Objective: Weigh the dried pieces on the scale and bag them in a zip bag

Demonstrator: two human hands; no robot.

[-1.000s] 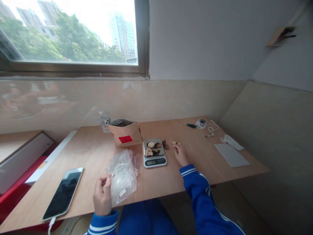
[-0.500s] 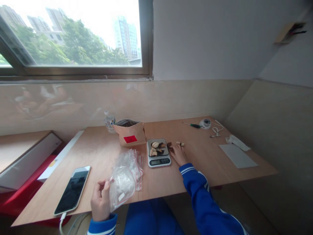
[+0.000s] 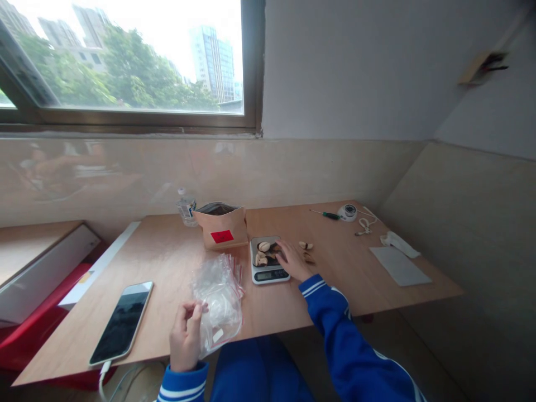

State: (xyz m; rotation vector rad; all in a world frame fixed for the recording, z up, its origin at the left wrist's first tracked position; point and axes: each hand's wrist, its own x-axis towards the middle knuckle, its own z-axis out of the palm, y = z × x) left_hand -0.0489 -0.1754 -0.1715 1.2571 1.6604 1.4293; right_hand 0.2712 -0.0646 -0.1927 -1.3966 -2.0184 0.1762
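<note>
Left hand (image 3: 186, 335) pinched on clear bag (image 3: 220, 310), mouth kept ready at 6 o'clock; right hand (image 3: 291, 261) laid over scale (image 3: 268, 262) pieces, grip probably loose, not discernible.

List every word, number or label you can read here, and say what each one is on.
Nothing can be read.
Scale display: digits too small and blurred.
Red label on the brown bag: no print can be made out.
Bottle label: blurred.
Phone screen: dark, no text.
White tag on the plastic bag held by the left hand: too small.
</note>
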